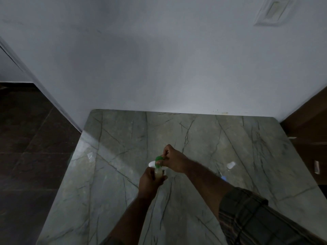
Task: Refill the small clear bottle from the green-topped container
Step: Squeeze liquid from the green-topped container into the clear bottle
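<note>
Home interior, marble table, plain wall

Left arm: bare forearm, enters at the bottom edge and runs up and slightly right.
Left hand: back turned to the camera, fingers curled round the container; fingertips hidden behind it.
Right arm: enters at the lower right corner; checked sleeve covers it to about the elbow, with the bare forearm angled up and left.
Right hand: sits just beyond and right of the left hand, knuckles up, thumb and fingers pinching the green top.
Hands: close together; contact between them cannot be told.
</note>
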A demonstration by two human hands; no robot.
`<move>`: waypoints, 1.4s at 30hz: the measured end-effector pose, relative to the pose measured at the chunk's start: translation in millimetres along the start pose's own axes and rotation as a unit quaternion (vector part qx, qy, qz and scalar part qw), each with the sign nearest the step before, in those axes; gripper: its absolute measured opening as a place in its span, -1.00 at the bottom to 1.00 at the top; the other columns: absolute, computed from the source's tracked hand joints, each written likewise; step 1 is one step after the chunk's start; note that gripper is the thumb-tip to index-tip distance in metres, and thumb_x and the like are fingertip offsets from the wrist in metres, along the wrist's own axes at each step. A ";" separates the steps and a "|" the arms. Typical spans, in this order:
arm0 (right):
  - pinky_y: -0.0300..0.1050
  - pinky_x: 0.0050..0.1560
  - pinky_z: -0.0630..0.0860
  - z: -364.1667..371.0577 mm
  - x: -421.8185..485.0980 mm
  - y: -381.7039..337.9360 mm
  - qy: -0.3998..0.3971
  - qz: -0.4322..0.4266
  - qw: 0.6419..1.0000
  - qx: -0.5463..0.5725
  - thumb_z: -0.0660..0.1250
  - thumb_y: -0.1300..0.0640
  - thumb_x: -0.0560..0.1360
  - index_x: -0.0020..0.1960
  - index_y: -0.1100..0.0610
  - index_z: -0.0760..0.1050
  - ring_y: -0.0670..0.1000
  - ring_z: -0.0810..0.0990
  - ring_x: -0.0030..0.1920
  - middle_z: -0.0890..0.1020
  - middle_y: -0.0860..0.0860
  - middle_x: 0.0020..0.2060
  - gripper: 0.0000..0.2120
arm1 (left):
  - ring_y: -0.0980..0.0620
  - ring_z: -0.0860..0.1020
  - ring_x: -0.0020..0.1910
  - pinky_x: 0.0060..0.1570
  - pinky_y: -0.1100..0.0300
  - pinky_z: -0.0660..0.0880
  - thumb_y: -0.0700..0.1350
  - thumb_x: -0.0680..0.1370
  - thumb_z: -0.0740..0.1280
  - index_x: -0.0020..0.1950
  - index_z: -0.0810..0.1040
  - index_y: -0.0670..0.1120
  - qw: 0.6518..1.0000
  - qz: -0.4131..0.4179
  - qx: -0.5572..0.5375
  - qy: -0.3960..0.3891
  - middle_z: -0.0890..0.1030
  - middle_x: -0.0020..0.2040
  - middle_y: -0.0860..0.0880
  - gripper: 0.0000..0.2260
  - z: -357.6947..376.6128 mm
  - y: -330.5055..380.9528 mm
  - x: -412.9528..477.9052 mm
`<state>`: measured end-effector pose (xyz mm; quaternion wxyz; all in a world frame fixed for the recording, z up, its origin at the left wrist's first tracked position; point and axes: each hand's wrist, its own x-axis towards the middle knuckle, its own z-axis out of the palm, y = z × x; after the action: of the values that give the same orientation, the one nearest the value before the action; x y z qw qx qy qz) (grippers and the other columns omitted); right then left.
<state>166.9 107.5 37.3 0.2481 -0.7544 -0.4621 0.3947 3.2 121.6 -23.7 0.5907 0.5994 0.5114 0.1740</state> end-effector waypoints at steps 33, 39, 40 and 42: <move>-0.10 -0.11 0.58 28.0 -179.3 159.6 0.363 0.158 0.912 0.109 0.46 0.22 0.45 -0.07 0.04 0.52 0.00 0.68 -0.10 0.64 -0.07 -0.14 -0.84 | 0.24 0.64 -0.16 -0.27 0.35 0.47 0.00 0.36 0.57 -0.09 0.60 0.10 0.997 0.035 0.047 0.052 0.69 -0.18 0.11 -0.79 -6.6 -1.1 -28.5; -0.13 -0.09 0.53 3.1 -177.0 209.0 0.391 0.261 0.881 0.043 0.46 0.03 0.44 0.17 0.05 0.46 -0.05 0.57 -0.02 0.57 -0.01 0.08 -0.64 | 0.16 0.62 -0.15 -0.27 0.29 0.44 -0.09 0.40 0.55 -0.14 0.56 0.07 0.994 0.050 0.059 0.072 0.67 -0.21 0.03 -0.82 1.0 -1.3 -30.8; -0.11 -0.06 0.54 -2.2 -169.0 212.0 0.388 0.267 0.882 0.036 0.46 0.01 0.44 0.22 0.06 0.45 -0.04 0.57 0.02 0.56 0.01 0.13 -0.60 | 0.16 0.61 -0.15 -0.27 0.29 0.44 -0.09 0.40 0.55 -0.14 0.56 0.07 0.994 0.052 0.062 0.076 0.67 -0.21 0.03 -0.81 2.2 -1.5 -31.3; -0.07 0.05 0.56 -12.2 -151.2 215.6 0.373 0.266 0.889 0.027 0.44 -0.04 0.45 0.31 0.09 0.42 0.02 0.57 0.11 0.55 0.06 0.20 -0.50 | 0.16 0.61 -0.14 -0.26 0.29 0.44 -0.09 0.40 0.55 -0.12 0.56 0.07 0.993 0.053 0.067 0.078 0.67 -0.19 0.03 -0.81 3.5 -2.8 -33.8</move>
<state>245.6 -124.6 -59.8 0.3078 -0.9338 -0.1067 0.1480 -9.2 91.4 -13.6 0.4973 0.6483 0.5344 0.2164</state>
